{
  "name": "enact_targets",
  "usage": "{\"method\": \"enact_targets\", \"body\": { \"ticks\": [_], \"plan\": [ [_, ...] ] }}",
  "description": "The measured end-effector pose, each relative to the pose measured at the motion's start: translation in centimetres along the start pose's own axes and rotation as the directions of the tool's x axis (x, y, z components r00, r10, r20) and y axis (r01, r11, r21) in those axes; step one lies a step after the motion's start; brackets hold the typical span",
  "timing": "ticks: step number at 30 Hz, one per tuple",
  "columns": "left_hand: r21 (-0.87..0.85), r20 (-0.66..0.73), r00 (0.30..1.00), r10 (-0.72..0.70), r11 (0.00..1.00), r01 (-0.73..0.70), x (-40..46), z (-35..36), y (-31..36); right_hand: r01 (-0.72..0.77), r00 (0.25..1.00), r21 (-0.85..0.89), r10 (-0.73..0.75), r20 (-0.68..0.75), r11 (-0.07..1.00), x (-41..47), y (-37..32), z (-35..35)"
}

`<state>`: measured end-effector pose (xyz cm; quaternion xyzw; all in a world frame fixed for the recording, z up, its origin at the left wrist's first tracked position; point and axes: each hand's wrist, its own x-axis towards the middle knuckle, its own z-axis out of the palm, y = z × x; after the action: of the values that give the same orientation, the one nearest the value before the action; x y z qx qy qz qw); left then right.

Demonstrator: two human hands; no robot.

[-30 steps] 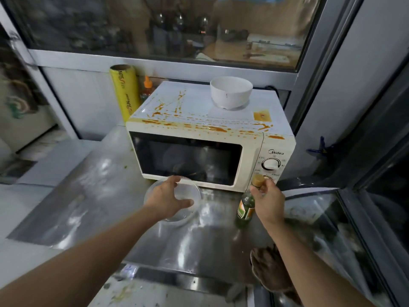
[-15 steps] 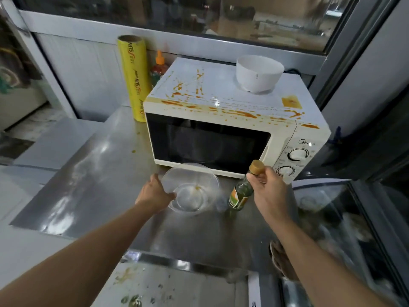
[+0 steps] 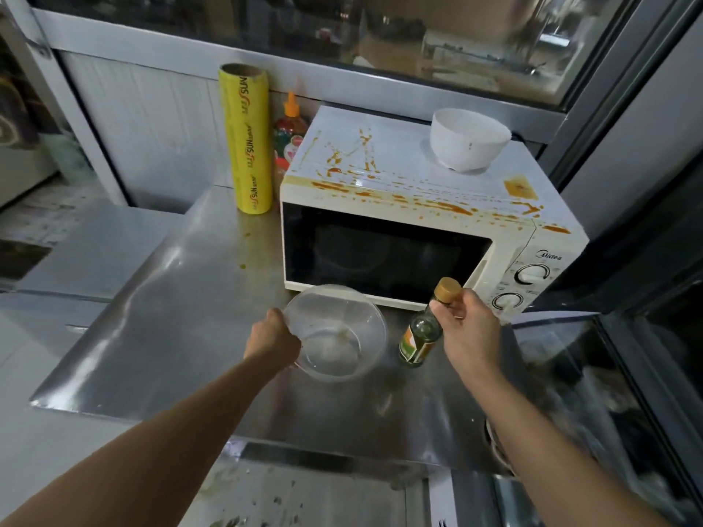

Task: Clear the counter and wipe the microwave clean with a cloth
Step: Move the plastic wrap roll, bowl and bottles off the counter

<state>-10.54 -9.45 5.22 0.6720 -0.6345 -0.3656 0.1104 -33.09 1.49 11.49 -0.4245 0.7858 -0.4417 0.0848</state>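
Clear plastic bowl [image 3: 334, 332], probably light and slippery, is gripped at its left rim by left hand [image 3: 272, 338]; right hand [image 3: 469, 329] pinches glass bottle [image 3: 422, 332] neck.

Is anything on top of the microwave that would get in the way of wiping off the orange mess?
Yes. A white bowl sits on the microwave top, at its back right, beside the orange splatters. Both hands are busy: the left hand grips a clear bowl, the right hand a small bottle.
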Motion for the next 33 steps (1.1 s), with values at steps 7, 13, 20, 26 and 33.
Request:
{"method": "enact_targets", "body": {
  "ticks": [7, 13, 20, 26, 33],
  "plan": [
    [-0.061, -0.095, 0.995, -0.034, 0.998, 0.029, -2.5, -6.6, -2.2, 0.056, 0.997, 0.067, -0.059, 0.052, 0.996, -0.8, -4.7, 1.3],
    [-0.136, -0.232, 0.964, -0.128, 0.986, 0.098, -6.3, -11.5, -5.8, 0.158, 0.978, 0.112, -0.171, 0.121, 0.981, -1.2, -8.8, 2.8],
    [-0.251, -0.355, 0.890, -0.286, 0.946, 0.204, -11.9, -15.8, -10.4, 0.271, 0.918, 0.210, -0.318, 0.235, 0.939, -2.6, -13.3, 6.0],
    [-0.375, -0.399, 0.844, -0.358, 0.904, 0.206, -15.8, -18.9, -13.8, 0.327, 0.860, 0.279, -0.407, 0.308, 0.903, -5.7, -17.7, 9.3],
    [-0.451, -0.440, 0.799, -0.411, 0.870, 0.199, -16.8, -23.7, -19.5, 0.393, 0.810, 0.297, -0.481, 0.336, 0.870, -9.7, -23.3, 13.3]
  ]
}}
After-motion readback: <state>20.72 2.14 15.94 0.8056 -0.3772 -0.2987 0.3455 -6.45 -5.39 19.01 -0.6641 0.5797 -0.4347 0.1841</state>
